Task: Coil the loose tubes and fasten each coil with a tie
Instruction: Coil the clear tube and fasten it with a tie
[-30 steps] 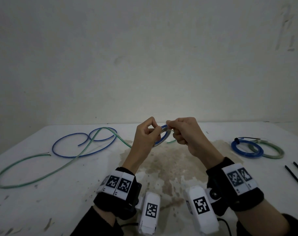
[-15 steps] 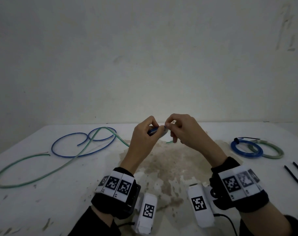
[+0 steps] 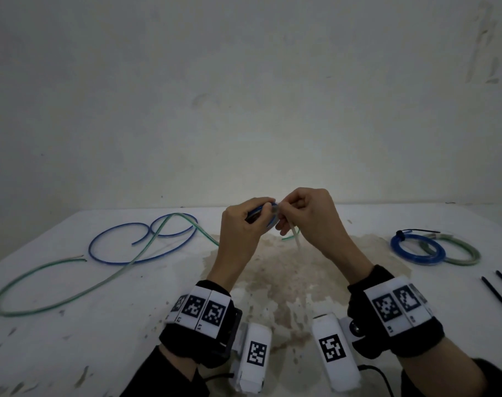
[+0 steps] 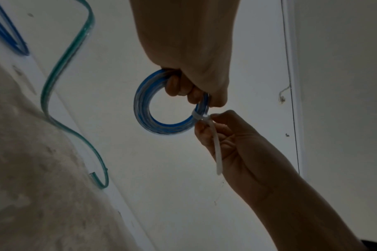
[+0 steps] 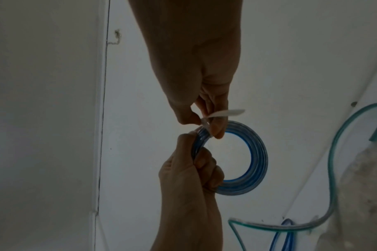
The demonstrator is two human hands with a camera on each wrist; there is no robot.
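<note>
A small blue tube coil [image 4: 144,108] is held up above the table, and my left hand [image 3: 252,216] grips it on one side, fingers curled through the ring. A white tie [image 4: 216,149] is wrapped round the coil right beside those fingers. My right hand [image 3: 287,213] pinches the tie at the wrap, and its tail hangs down past the palm. In the right wrist view the coil [image 5: 258,158] shows face-on, with the tie [image 5: 224,113] sticking out sideways. A loose blue tube [image 3: 135,247] and a loose green tube [image 3: 72,285] sprawl on the table's left.
At the right of the white table [image 3: 100,339] lie a tied blue coil [image 3: 417,249] and a green coil [image 3: 462,253], overlapping. Two black ties [image 3: 499,296] lie near the right edge. A brown stain covers the table's middle. A bare wall stands behind.
The coil has turned from face-on to edge-on inside my left hand. Both hands drew closer together, and the white tie's tail now hangs below my right hand.
</note>
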